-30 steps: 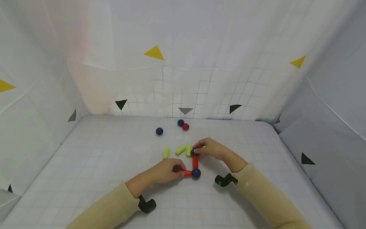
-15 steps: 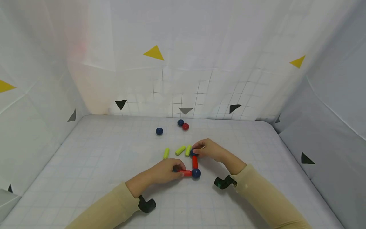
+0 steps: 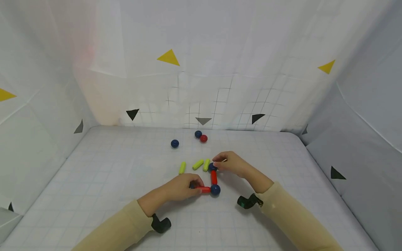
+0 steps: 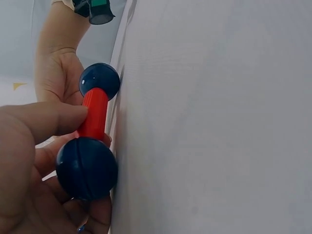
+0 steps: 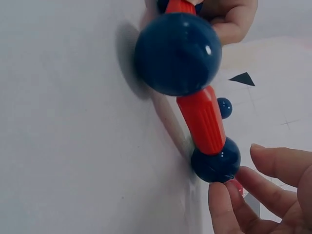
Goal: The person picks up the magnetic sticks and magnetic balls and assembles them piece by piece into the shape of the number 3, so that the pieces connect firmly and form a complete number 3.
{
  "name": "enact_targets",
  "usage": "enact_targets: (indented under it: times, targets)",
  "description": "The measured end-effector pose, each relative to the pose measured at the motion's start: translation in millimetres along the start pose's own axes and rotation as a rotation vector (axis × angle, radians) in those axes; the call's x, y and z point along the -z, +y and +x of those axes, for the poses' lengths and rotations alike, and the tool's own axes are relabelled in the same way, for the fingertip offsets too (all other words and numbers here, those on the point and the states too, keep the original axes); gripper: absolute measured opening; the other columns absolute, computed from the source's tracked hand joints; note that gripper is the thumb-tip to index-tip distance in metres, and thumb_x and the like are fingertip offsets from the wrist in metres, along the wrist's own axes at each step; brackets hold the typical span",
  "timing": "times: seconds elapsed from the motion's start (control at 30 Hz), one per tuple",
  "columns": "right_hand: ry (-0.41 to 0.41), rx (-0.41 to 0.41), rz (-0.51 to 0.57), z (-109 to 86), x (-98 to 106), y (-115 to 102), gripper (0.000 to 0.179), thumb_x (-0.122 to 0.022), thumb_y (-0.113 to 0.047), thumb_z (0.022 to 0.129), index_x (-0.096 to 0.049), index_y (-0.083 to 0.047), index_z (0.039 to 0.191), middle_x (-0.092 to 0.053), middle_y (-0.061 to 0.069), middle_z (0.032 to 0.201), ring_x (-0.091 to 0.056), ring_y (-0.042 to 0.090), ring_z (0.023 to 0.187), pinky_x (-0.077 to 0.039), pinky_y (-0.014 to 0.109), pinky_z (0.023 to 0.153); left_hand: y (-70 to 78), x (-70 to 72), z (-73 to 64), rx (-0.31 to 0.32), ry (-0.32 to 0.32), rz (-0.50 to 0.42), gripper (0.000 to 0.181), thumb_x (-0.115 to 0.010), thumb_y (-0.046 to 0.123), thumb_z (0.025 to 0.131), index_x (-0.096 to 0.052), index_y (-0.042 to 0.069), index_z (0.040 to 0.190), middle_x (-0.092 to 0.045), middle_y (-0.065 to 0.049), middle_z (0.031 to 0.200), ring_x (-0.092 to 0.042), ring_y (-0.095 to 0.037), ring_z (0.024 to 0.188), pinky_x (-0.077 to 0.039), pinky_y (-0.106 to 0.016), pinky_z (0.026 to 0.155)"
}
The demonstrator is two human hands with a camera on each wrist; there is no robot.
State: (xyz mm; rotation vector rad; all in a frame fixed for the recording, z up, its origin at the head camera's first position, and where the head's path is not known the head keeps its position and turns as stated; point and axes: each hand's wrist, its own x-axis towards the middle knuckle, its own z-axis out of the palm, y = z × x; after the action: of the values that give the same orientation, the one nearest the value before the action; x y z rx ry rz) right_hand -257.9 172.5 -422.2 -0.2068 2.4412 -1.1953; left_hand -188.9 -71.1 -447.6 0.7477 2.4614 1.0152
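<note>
Red rod (image 3: 205, 190) sits mid-table (image 3: 267, 223), pinched in my left hand (image 3: 182, 188); corner blue ball (image 3: 215, 190) at its right end. Right hand (image 3: 233, 164) touches far blue ball (image 3: 212, 167); can't tell if gripping. I'd brace left, adjust the far end gently.

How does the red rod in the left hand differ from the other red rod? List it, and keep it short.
Pose: the gripped rod lies crosswise in the head view; the other rod points away from the person.
Contact: the left hand grips the gripped rod; no fingers touch the other rod.
Shared: both are red and meet the same blue ball.
</note>
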Motion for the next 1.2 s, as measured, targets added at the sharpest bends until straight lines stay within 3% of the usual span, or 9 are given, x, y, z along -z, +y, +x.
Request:
enact_targets:
  times: [0.43,1.2]
  targets:
    - [0.070,0.024,0.014,-20.5,-2,6,0.022,-0.068,-0.014,0.095,-0.067,-0.007,0.115,-0.066,0.006,0.106,-0.062,0.021,0.089,-0.056,0.033,0.082,3.6,2.1,-1.8,0.016,0.000,-0.020,0.009,-0.070,0.025,0.095,-0.068,0.026,0.104,-0.063,0.013,0.093,-0.057,-0.010,0.089,-0.049,-0.030,0.084]
    - [0.167,-0.035,0.101,-41.9,-38,13,0.022,-0.072,-0.013,0.093,-0.064,-0.004,0.111,-0.067,0.005,0.090,-0.063,0.017,0.073,-0.056,0.030,0.068,1.4,2.9,-1.7,-0.010,0.016,-0.030,0.008,-0.069,0.022,0.095,-0.069,0.024,0.102,-0.063,0.013,0.092,-0.057,-0.009,0.087,-0.049,-0.029,0.083]
